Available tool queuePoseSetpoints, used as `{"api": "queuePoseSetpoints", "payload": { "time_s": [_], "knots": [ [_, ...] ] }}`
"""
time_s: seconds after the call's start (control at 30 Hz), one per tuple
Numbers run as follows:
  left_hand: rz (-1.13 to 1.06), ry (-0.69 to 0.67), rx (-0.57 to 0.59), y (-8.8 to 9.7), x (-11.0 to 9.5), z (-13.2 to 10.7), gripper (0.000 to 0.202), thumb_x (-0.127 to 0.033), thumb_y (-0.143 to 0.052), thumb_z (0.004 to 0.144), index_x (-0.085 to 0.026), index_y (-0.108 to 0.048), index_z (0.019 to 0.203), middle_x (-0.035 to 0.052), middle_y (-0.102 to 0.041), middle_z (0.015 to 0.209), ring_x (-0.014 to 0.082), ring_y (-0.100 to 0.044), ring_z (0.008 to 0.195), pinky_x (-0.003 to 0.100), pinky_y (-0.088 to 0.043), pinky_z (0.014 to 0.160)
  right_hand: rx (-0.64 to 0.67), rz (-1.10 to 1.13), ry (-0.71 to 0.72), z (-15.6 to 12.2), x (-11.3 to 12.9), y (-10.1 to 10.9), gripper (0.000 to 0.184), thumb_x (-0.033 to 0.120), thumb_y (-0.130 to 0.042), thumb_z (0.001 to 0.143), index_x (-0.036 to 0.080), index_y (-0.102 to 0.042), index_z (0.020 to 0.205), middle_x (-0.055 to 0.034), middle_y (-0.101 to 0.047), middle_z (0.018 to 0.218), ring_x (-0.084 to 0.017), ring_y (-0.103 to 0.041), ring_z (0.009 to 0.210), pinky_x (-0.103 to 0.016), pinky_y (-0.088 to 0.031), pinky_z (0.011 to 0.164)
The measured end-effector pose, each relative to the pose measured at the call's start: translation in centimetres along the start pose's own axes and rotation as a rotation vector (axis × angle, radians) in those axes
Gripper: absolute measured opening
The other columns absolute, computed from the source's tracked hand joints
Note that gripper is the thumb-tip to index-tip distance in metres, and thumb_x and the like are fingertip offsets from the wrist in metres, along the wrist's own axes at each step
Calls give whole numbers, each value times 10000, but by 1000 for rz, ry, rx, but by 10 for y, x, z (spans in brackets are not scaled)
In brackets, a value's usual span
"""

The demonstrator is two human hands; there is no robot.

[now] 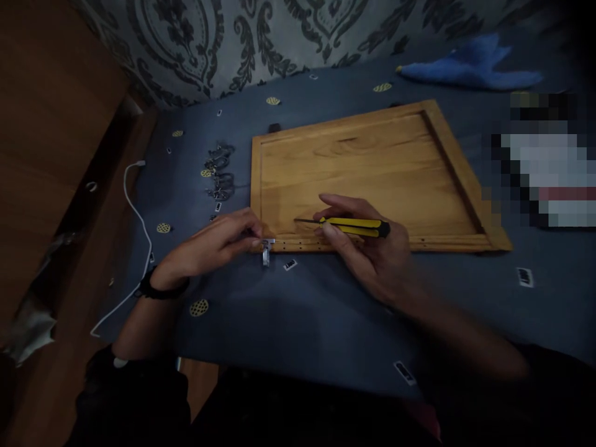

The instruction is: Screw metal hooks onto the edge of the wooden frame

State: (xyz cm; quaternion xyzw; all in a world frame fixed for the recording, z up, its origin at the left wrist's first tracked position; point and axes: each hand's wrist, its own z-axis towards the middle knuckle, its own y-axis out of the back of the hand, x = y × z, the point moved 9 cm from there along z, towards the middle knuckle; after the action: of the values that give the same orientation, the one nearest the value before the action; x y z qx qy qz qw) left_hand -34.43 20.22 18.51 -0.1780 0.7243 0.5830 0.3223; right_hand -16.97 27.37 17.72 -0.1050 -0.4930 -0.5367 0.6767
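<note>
A wooden cabinet door (363,167) with a raised frame lies flat on the bed. At the left end of its near edge sits a metal hinge (266,251), its arm pointing toward me. My left hand (223,239) is closed, with fingertips pressed together against the hinge's left side. Small dark holes dot the near edge beside it. In my right hand (367,242) is a yellow and black screwdriver (356,226), held over the door with its shaft pointing left. The screwdriver's tip is apart from the hinge.
Several loose metal hinges (221,185) lie left of the door. A white cable (139,214) runs along the bed's left edge. At the back right is a blue plush toy (470,65). A patterned wall (261,43) closes off the far side. The blue bedsheet (302,323) spreads underneath.
</note>
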Motion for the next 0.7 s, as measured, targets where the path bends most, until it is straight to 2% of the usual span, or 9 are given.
{"api": "queuePoseSetpoints", "payload": {
  "time_s": [0.13,0.7],
  "knots": [
    [-13,26,5,-2,7,3,158,-325,-531,1008,-199,-617,970,35,-647,942,163,-623,852,287,-485,763,-5,4,6,1,3,2,325,260,-611,1009,239,-634,1332,-59,-753,1137,-188,-746,981,-340,-627,883],
    [26,39,70,-10,12,7,150,-285,-552,992,-200,-645,911,40,-592,965,166,-575,872,300,-485,792,22,-8,13,2,4,1,355,283,-606,1014,253,-632,1366,-54,-761,1088,-200,-744,974,-354,-629,890]
  ]
}}
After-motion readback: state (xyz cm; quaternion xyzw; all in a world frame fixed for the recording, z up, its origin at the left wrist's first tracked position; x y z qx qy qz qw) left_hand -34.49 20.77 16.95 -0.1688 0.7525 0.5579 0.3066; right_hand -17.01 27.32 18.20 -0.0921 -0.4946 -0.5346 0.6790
